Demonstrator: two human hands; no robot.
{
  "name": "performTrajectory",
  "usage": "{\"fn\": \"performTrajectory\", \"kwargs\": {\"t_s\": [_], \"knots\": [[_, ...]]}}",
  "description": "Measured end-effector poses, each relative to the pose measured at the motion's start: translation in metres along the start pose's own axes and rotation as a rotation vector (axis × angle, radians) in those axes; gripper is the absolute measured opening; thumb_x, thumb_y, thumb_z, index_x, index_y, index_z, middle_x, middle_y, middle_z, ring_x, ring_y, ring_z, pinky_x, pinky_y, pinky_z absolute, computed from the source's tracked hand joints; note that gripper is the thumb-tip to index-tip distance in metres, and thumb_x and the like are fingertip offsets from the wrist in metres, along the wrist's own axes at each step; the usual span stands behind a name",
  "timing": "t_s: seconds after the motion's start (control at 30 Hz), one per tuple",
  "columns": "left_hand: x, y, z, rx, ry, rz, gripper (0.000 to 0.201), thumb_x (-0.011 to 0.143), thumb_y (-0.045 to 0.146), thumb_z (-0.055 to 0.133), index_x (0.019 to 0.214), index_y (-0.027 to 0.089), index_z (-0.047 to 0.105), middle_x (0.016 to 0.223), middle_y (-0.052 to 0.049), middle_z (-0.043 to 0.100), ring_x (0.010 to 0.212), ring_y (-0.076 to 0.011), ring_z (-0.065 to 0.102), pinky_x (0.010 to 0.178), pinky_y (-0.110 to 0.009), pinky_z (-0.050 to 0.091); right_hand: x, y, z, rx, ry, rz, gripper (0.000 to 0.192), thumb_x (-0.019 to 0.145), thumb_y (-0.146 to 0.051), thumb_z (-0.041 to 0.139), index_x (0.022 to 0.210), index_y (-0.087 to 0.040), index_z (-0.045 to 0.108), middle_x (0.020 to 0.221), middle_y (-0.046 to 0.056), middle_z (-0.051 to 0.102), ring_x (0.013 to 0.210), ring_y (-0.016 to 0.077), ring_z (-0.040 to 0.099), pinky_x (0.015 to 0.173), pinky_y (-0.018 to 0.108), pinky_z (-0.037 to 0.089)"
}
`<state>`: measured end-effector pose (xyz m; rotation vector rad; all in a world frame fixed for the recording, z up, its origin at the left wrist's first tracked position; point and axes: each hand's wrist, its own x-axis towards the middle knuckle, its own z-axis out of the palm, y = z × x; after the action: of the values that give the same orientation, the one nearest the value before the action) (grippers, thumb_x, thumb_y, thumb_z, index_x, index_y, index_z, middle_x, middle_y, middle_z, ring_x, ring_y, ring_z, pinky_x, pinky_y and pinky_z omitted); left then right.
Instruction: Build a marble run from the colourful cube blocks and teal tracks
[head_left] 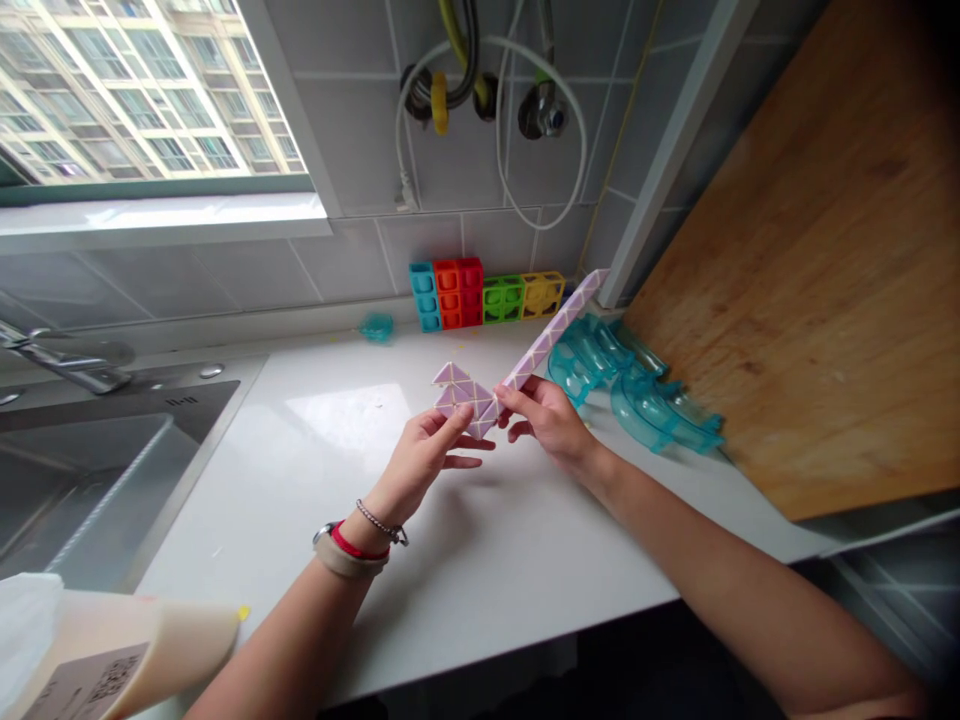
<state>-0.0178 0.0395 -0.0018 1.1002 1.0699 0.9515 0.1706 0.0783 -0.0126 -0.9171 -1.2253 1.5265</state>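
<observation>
Toy: a long purple and white plastic twisty snake toy made of little triangle blocks (517, 375). It is up in the air, just above the white counter (450, 560), in front of the person.
Left hand: the left hand (420, 455) pinches the folded, zigzag end of the toy. Its fingers (457, 425) are closed on that end.
Right hand: the right hand (551, 420) grips the toy just beside the left hand, where the straight part begins. Its fingers are closed on it too.
Which way the toy lies: the long straight part goes up and away to the right, from the fingers toward the tiled wall. The far tip is free and well apart from both hands. The right hand is nearer to the straight part; the left hand is nearer to the folded part.
Close by: clear blue plastic curved track pieces (637, 390) lie on the counter just to the right of the right hand.
Further back: bright square plastic blocks in blue, red, green and yellow (487, 295) stand against the wall.
On the left: a steel sink (82, 460).
</observation>
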Motion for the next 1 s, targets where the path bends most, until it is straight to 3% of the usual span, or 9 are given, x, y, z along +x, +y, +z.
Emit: {"fn": "performTrajectory", "kwargs": {"t_s": [0.1, 0.27, 0.47, 0.67, 0.83, 1.0], "knots": [[0.002, 0.0, -0.007, 0.024, 0.073, 0.031, 0.046, 0.082, 0.052, 0.077, 0.113, 0.019, 0.072, 0.101, -0.011, 0.076, 0.089, -0.0232, 0.072, 0.069, -0.03, 0.062, 0.0, 0.001, -0.001, -0.018, -0.016, 0.005, 0.041, 0.08, -0.055, 0.077, 0.092, -0.019, 0.062, 0.081, 0.001, 0.064, 0.065, 0.0138, 0.062, 0.048, 0.023, 0.05], [0.003, -0.001, -0.01, 0.028, -0.006, -0.069, 0.04, 0.078, 0.044, 0.083, 0.103, 0.015, 0.075, 0.093, -0.012, 0.076, 0.087, -0.0229, 0.072, 0.068, -0.029, 0.061, 0.002, 0.006, -0.003, -0.059, -0.071, -0.005, 0.042, 0.083, -0.057, 0.073, 0.096, -0.019, 0.061, 0.082, 0.0, 0.062, 0.063, 0.0128, 0.061, 0.046, 0.023, 0.051], [0.003, -0.004, -0.008, 0.003, 0.023, -0.075, 0.042, 0.081, 0.048, 0.08, 0.109, 0.018, 0.074, 0.101, -0.011, 0.076, 0.086, -0.0194, 0.071, 0.072, -0.028, 0.059, 0.006, 0.01, -0.007, -0.126, -0.106, 0.044, 0.047, 0.073, -0.044, 0.086, 0.104, -0.019, 0.062, 0.094, 0.004, 0.067, 0.075, 0.0157, 0.066, 0.054, 0.024, 0.057], [0.004, -0.004, -0.007, -0.043, 0.077, -0.111, 0.044, 0.077, 0.047, 0.084, 0.106, 0.016, 0.074, 0.098, -0.01, 0.075, 0.084, -0.0179, 0.069, 0.077, -0.03, 0.057, 0.006, 0.016, -0.007, -0.166, -0.084, -0.015, 0.048, 0.072, -0.043, 0.087, 0.105, -0.019, 0.062, 0.092, 0.004, 0.07, 0.082, 0.019, 0.069, 0.056, 0.025, 0.059], [0.004, -0.006, -0.006, -0.074, 0.068, -0.105, 0.044, 0.078, 0.046, 0.083, 0.108, 0.015, 0.074, 0.101, -0.011, 0.074, 0.087, -0.0187, 0.07, 0.082, -0.033, 0.058, 0.005, 0.015, -0.005, -0.181, -0.082, -0.084, 0.047, 0.07, -0.045, 0.087, 0.101, -0.019, 0.063, 0.091, 0.005, 0.07, 0.08, 0.0199, 0.069, 0.057, 0.028, 0.061], [0.003, -0.007, -0.003, -0.105, 0.06, -0.063, 0.044, 0.077, 0.044, 0.085, 0.109, 0.016, 0.074, 0.102, -0.011, 0.075, 0.091, -0.0211, 0.071, 0.084, -0.036, 0.06, 0.004, 0.01, -0.004, -0.139, -0.033, -0.047, 0.047, 0.07, -0.047, 0.087, 0.099, -0.018, 0.064, 0.086, 0.003, 0.068, 0.072, 0.0176, 0.067, 0.057, 0.029, 0.06]]}}
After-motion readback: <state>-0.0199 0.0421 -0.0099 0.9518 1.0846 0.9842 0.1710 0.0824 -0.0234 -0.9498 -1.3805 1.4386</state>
